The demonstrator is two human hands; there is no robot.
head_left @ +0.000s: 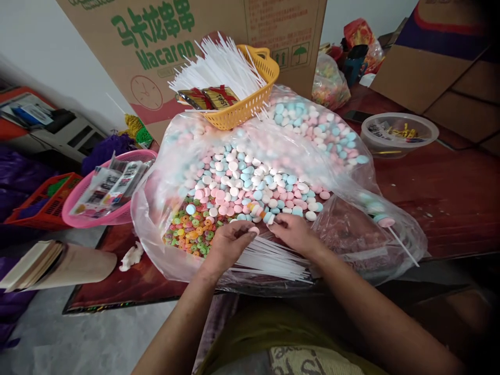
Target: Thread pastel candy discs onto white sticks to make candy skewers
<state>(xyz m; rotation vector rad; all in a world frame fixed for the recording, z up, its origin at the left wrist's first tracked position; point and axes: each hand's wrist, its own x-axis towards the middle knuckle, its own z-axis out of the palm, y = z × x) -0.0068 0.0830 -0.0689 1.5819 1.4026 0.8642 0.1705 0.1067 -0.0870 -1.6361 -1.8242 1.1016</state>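
Observation:
My left hand (230, 245) is closed, pinching a round pink candy (253, 229) between thumb and fingertips. Just to its right, my right hand (295, 234) is closed on the end of a candy skewer (258, 211), where orange ring pieces and a pale blue piece sit in a row; its stick is mostly hidden. Beneath both hands lies a bundle of white sticks (273, 260). Beyond them spreads a heap of pink, white and blue round candies (250, 179) on clear plastic. Small colourful ring candies (191, 232) are piled left of my left hand.
A yellow basket (238, 112) of white sticks stands behind the heap, before a large carton (156, 67). At left are a pink basket (74, 203) with packets and a paper-filled container (86, 265). Rightward lie a skewer with candies (385, 221) and a clear tub (398, 148).

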